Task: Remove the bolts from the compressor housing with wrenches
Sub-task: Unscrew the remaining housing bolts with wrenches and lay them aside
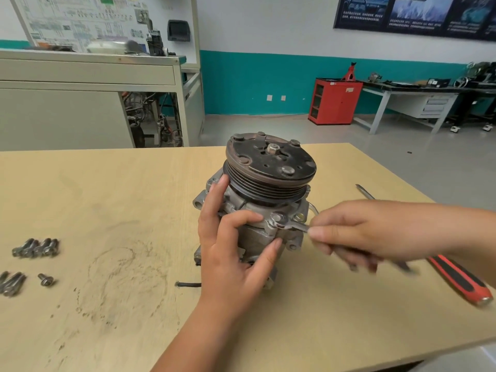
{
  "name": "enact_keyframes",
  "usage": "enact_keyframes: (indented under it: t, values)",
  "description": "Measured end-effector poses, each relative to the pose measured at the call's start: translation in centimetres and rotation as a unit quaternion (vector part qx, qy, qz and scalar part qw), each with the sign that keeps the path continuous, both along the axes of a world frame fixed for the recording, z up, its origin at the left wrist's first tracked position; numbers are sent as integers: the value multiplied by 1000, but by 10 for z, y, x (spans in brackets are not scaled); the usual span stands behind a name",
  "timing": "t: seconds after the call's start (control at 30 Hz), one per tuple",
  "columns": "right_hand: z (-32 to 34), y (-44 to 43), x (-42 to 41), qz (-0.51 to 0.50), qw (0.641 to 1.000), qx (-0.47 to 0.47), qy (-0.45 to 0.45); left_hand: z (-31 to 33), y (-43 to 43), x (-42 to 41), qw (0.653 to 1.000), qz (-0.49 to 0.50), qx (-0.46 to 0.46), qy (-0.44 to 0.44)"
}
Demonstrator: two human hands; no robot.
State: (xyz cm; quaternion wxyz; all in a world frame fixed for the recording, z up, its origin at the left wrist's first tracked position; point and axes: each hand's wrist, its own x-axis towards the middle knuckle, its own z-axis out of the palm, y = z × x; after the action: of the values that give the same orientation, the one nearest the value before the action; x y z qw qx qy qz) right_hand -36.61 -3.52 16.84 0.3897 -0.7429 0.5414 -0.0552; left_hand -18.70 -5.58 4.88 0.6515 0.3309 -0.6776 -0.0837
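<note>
Around the upright compressor housing, left fingers; around the rightward-pointing wrench, right fingers.

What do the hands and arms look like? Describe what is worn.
The left hand and right hand are bare: no gloves, rings or watch in view. The left forearm and right forearm are bare to the picture's edge; no sleeves show.

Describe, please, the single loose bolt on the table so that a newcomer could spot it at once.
On the light wooden table, look far left of the compressor, where removed bolts lie in a farther bunch and a nearer bunch. The single bolt lies just right of the nearer bunch. Unlike the long bolts packed side by side, it is short, wide-headed and lies alone.
</note>
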Motion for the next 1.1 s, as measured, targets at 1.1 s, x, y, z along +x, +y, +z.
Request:
enact_keyframes:
  t: [1.1]
  values:
    - [15,-8,-2,31,999,42,-4,0,-1,2,1000,-5,-6,-8]
